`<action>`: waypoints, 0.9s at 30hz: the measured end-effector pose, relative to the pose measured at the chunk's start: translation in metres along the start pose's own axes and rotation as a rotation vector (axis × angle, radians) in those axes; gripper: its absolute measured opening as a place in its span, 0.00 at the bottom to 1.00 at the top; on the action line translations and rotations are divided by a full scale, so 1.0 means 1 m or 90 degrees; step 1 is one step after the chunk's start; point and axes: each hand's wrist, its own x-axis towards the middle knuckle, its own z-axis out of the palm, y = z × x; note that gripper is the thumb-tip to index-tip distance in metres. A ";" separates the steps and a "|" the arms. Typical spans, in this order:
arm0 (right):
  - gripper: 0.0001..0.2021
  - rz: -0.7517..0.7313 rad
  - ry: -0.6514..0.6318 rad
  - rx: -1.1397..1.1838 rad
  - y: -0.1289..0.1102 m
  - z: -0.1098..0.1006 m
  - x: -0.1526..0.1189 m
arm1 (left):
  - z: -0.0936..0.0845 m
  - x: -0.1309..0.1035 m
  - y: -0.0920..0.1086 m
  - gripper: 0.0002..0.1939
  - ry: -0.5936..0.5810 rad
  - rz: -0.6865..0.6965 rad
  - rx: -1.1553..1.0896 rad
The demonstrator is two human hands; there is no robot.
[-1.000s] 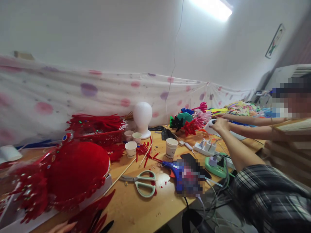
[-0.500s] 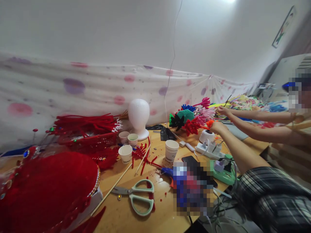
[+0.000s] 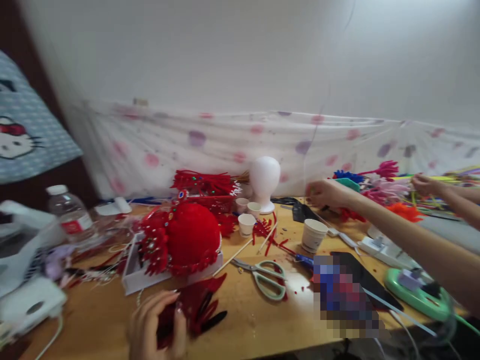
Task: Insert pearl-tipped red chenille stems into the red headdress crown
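Observation:
My left hand (image 3: pixel 157 322) is at the bottom left, fingers curled and thumb close to the fingertips, around dark red fuzzy petals (image 3: pixel 200 312) that stick out to the right. A flat red piece lies just beyond them. Across the table, my right hand (image 3: pixel 320 194) is by a black plastic bag (image 3: pixel 302 212) and the coloured fuzzy flowers; its fingers are bent together, slightly blurred, and whatever they hold is hidden. A red fuzzy headdress (image 3: pixel 193 235) decorated with beads rests on a white box (image 3: pixel 131 275). Green-handled scissors (image 3: pixel 268 285) lie nearby.
A white foam head (image 3: pixel 264 182) stands at the back beside paper cups (image 3: pixel 314 235). A blue glue gun (image 3: pixel 304 261), a phone (image 3: pixel 343 262) and power strips (image 3: pixel 416 295) lie at right. A water bottle (image 3: pixel 73 217) stands left. A co-worker's hand (image 3: pixel 423 185) is at far right.
My view has swung left, bringing the bottle and the whole headdress into sight. My left hand has come into view. My right hand has moved left, away from the orange flower.

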 end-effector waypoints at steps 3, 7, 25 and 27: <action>0.10 -0.182 -0.093 0.158 -0.083 0.018 0.001 | -0.008 0.016 0.016 0.11 0.023 -0.025 0.012; 0.18 -0.342 -0.142 0.306 -0.180 0.052 -0.012 | 0.002 0.027 0.006 0.36 0.070 -0.145 -0.011; 0.52 -0.280 -0.292 0.598 -0.236 0.112 -0.013 | 0.024 0.083 -0.019 0.46 -0.034 -0.325 -0.011; 0.52 -0.261 -0.247 0.599 -0.236 0.106 -0.017 | 0.024 0.098 -0.030 0.47 -0.077 -0.326 -0.090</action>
